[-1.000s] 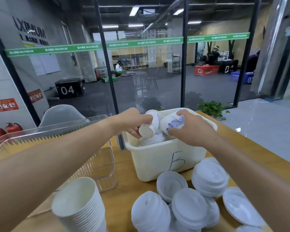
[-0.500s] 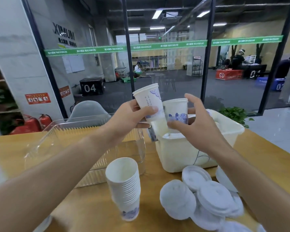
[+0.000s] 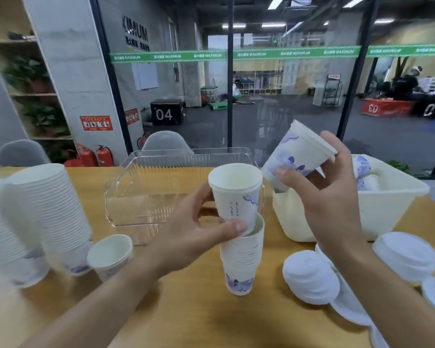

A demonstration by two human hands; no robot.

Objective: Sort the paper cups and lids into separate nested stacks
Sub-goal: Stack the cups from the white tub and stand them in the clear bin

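My left hand [image 3: 199,229] grips a white paper cup [image 3: 235,194] with blue print, its base sitting in the mouth of a nested cup stack [image 3: 241,262] standing on the wooden table. My right hand [image 3: 329,197] holds a second cup [image 3: 299,154] tilted on its side above the cream bin [image 3: 387,209]; a white lid appears to cap that cup's rim. More cups lie inside the bin. White lids [image 3: 309,277] are piled at the right front. Two tall cup stacks [image 3: 53,217] and one single cup [image 3: 109,254] stand at the left.
A clear plastic box [image 3: 146,192] sits behind the middle stack. The table's far edge meets a glass wall. Grey chairs [image 3: 166,141] stand beyond the table, with red fire extinguishers at the back left.
Both hands lifted cups out of the bin. My left hand has lowered its cup onto the middle stack; my right hand's cup has tipped sideways. The view has swung left.
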